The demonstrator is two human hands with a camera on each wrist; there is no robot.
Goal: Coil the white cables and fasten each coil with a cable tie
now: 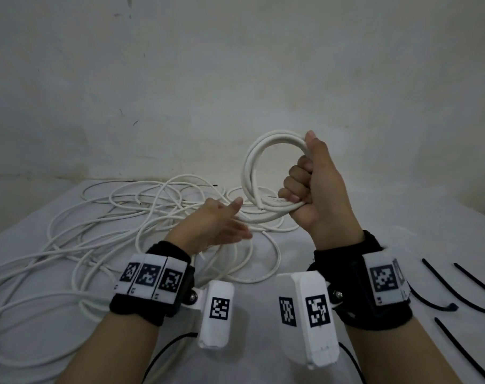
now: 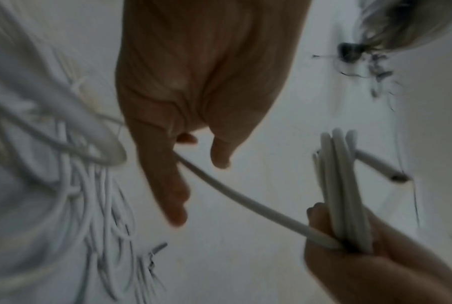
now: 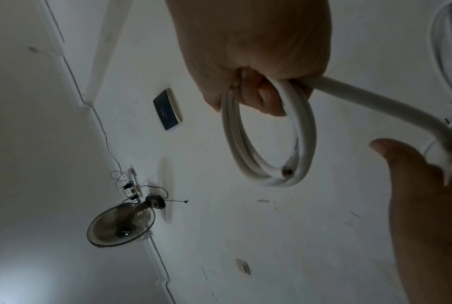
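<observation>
1. While the right hand (image 1: 316, 187) is raised above the table (image 1: 319, 245), its fingers are curled tight round a coil (image 1: 263, 162) of thick white cable, several turns bunched together in the fist, the thumb lying along the upper turns.
2. From the right wrist view, the coil (image 3: 269, 144) hangs as a ring below the closed fingers, and one cut end of the cable shows at the bottom of the ring.
3. One strand of cable (image 2: 245, 201) leaves the fist and runs across to the left hand (image 1: 216, 225).
4. That left hand is lower and nearer the table, palm turned inward, fingers mostly straight and loosely spread; the strand passes by its fingers (image 2: 167, 185), but I cannot tell whether they pinch it or only guide it.
5. A loose tangle of white cables (image 1: 97, 231) lies spread over the left and middle of the table, beneath and beyond the left hand.
6. Black cable ties (image 1: 457, 289) lie on the table at the right, just beside the right wrist and apart from the white cables.
7. Both wrists wear black straps carrying white marker blocks (image 1: 149, 278).
8. A wall fan (image 3: 120, 226) shows in the right wrist view.
</observation>
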